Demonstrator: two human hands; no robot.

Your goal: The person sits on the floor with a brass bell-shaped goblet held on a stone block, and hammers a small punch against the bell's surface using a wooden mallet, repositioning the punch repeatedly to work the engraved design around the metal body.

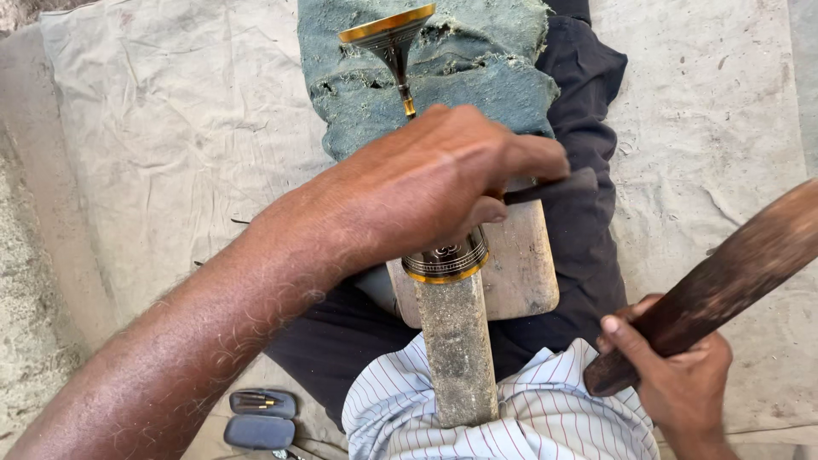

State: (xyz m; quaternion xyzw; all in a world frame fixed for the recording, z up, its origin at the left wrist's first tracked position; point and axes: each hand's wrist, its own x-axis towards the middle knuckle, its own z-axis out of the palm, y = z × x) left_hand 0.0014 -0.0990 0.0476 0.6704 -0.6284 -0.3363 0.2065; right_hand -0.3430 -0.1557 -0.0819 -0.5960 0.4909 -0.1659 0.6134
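Observation:
My left hand [434, 183] wraps over a dark metal vase with gold bands [446, 259]; its flared gold-rimmed mouth [388, 25] points away from me. A dark chisel-like tool [554, 185] pokes out between the fingers of that hand. The vase sits on the end of a rough grey post [456, 345] that rises from my lap. My right hand [673, 370] grips a long dark wooden mallet [724, 281], raised to the right and apart from the vase.
A wooden block [524, 264] lies under the vase on my dark trouser leg. A frayed blue-green cloth [477, 77] covers the knee. Pale canvas sheeting [162, 128] is spread on the ground. A small open grey case with thin tools [260, 417] lies at bottom left.

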